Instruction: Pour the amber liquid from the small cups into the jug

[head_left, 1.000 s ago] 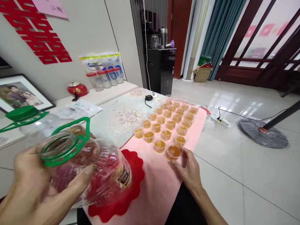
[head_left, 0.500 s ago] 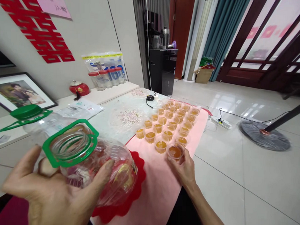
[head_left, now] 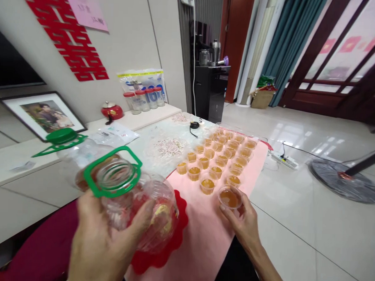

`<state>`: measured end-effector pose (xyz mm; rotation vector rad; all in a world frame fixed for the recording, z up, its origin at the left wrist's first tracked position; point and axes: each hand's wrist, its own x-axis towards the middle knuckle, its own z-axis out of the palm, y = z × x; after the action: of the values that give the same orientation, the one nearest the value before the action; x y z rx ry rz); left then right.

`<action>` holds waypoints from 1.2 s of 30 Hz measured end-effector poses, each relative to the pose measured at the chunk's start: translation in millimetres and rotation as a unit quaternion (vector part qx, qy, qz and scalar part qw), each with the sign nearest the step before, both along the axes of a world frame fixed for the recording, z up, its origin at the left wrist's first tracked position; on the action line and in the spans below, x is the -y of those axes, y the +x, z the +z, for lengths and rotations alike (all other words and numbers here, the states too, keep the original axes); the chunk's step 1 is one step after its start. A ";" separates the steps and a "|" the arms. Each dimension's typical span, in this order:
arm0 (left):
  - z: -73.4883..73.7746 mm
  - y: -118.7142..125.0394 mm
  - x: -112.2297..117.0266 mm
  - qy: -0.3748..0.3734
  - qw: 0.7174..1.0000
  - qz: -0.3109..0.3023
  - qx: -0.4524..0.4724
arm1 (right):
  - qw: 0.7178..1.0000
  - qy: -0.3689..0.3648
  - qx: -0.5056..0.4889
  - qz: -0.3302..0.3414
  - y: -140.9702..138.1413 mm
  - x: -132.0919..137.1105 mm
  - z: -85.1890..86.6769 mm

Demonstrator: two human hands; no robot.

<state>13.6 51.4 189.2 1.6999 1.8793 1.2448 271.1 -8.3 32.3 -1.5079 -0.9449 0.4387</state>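
My left hand (head_left: 107,240) is closed around the upper part of a clear plastic jar (head_left: 159,193), its thumb across the front and its fingers partly hidden behind. The jar has an uncapped mouth, a green carrying handle (head_left: 113,190) round its neck and a red and gold label. It is over a red scalloped mat (head_left: 158,260). Between the thumb and fingers of my right hand (head_left: 246,222) is a small clear plastic cup (head_left: 230,198) of amber liquid. Several similar filled cups (head_left: 207,185) stand in rows just beyond it on pink paper (head_left: 199,231).
A second clear jar with a green lid (head_left: 62,136) stands left of the held jar. A framed photo (head_left: 47,114), red pot (head_left: 112,111) and red-lidded glass jars (head_left: 146,100) line the shelf. A tape measure (head_left: 194,125) lies on the floral tablecloth (head_left: 163,133).
My left hand has moved right and its spread fingers have closed in on the jar. My right hand still holds its cup near the front of the rows. The view has shifted left.
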 end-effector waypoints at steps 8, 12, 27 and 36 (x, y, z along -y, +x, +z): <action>4.1 3.5 7.5 -0.083 0.996 -0.012 0.033 | 0.994 -0.016 -0.028 0.103 0.4 -1.3 40.9; 10.2 14.3 12.9 -0.040 0.999 -0.007 0.030 | 0.986 0.005 0.032 0.162 -5.8 -17.7 82.3; -30.6 9.7 7.1 0.053 0.995 -0.005 -0.090 | 0.942 0.066 0.151 0.292 -41.1 -70.4 212.1; -24.0 24.6 9.9 0.074 0.995 0.024 -0.062 | 0.920 0.064 0.207 0.326 -49.1 -83.0 231.2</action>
<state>38.2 41.5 165.3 1.8557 1.9528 1.3567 222.0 74.7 263.4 -1.1544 -1.7941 0.5219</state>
